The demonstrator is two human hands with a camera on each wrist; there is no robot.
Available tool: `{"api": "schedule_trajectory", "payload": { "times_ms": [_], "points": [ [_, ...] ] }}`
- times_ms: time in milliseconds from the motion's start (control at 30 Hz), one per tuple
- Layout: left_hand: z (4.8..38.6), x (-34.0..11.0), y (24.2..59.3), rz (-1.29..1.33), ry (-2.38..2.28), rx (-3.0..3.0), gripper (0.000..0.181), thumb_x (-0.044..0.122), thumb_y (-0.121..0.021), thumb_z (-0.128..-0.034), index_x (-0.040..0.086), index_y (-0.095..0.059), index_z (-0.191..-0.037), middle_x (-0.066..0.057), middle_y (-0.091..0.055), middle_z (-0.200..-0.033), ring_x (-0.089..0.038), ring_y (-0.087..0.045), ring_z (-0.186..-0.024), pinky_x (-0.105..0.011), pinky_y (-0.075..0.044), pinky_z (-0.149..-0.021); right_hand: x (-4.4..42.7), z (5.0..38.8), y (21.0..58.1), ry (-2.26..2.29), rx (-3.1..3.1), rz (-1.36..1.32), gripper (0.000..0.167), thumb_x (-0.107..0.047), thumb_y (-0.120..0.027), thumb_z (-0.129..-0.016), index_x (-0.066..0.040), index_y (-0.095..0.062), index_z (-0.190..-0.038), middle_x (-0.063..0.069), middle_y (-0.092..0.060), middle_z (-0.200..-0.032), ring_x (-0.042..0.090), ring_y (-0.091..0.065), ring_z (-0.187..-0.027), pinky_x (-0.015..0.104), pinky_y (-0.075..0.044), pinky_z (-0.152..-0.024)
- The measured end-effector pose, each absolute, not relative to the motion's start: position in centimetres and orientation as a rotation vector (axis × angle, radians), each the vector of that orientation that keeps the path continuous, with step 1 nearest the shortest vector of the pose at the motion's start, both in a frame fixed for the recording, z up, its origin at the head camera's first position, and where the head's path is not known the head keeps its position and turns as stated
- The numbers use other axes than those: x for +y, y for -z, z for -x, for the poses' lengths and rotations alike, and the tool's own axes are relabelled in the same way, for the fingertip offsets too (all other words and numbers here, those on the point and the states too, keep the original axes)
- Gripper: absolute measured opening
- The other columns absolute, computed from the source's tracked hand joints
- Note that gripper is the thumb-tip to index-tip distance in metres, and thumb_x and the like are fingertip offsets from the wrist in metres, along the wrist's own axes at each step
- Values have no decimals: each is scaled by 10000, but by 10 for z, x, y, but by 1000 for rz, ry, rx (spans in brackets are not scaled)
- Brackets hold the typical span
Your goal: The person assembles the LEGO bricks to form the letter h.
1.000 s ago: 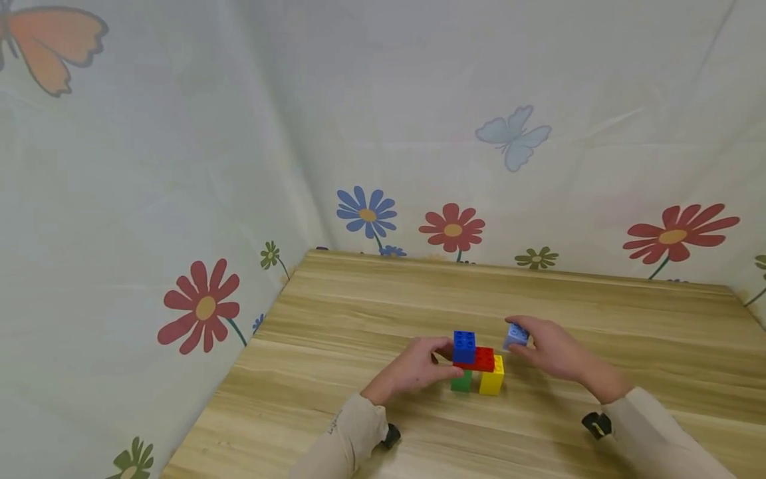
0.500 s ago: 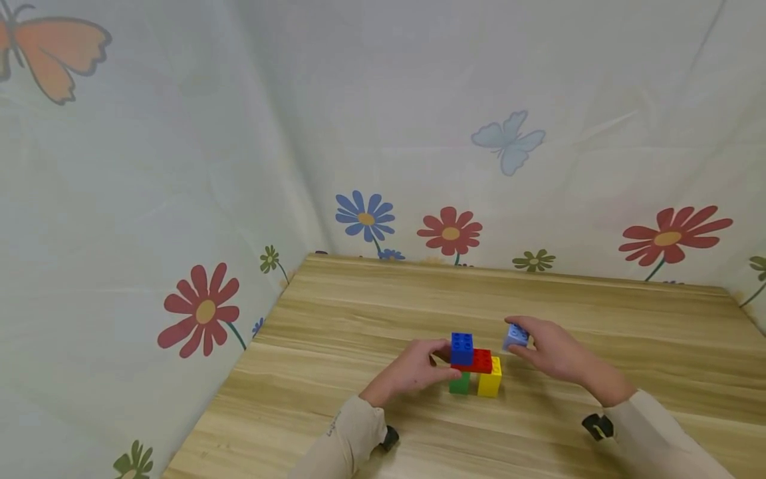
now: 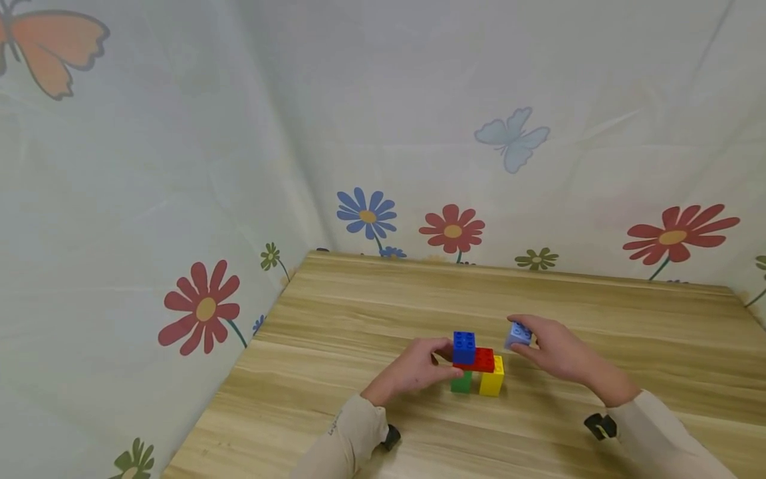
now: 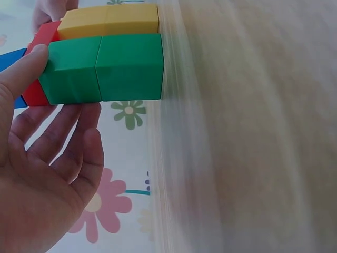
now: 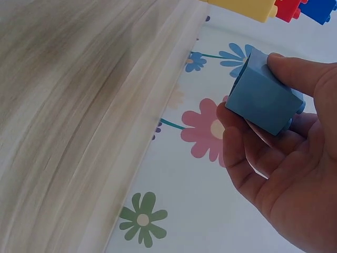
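My left hand (image 3: 419,364) grips a small structure of toy building bricks from its left side, thumb in front and fingers behind. Two stacked green bricks (image 4: 100,69) form one leg and the yellow bricks (image 4: 108,21) the other. A red brick (image 3: 483,359) bridges both legs, and a dark blue brick (image 3: 463,347) sits on its left end. To the right, my right hand (image 3: 559,349) pinches a light blue brick (image 5: 266,95) between thumb and fingers. That brick is held off the table, apart from the structure, its hollow underside partly showing in the right wrist view.
The structure stands on a wood-grain table (image 3: 359,299). A pale cloth (image 3: 407,100) printed with flowers and butterflies hangs behind the table and along its left side. Dark straps (image 3: 600,426) show at both wrists.
The head view shifts slightly. My right hand with the light blue brick has moved a touch to the right; my left hand keeps its grip on the structure.
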State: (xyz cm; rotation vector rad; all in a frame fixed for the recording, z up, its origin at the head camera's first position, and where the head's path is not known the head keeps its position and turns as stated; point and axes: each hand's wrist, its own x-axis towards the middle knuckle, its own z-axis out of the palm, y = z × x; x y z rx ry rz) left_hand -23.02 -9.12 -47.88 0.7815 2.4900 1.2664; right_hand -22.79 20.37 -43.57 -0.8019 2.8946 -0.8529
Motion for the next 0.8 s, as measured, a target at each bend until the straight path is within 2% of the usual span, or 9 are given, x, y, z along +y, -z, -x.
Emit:
{"api": "schedule_trajectory", "payload": {
  "times_ms": [200,533,800],
  "points": [
    [230,-91,479,-787,-1270,2489,257,246,-799,-975,122,-743,-1192,56,-739,-1083,-38,-624,-968,-229,-527,-857,205,227,436,854,2895,789,525,-180,-752,-992,80,-567,-1409,296,-642,-1324,371,-659,-1054,567,-585,-909],
    [230,-90,482,-761,-1285,2494,285,229,-800,-974,114,-740,-1227,43,-745,-1099,-53,-635,-996,-239,-526,-867,206,224,439,825,2890,788,531,-191,-754,-992,72,-567,-1415,305,-620,-1375,449,-643,-1163,630,-532,-972],
    [229,-91,482,-741,-1278,2488,295,248,-790,-982,129,-733,-1246,86,-729,-1103,-39,-622,-1002,-237,-524,-884,204,224,441,845,2903,818,511,-170,-743,-998,80,-574,-1411,287,-643,-1348,391,-665,-1106,593,-554,-960]
  ]
}}
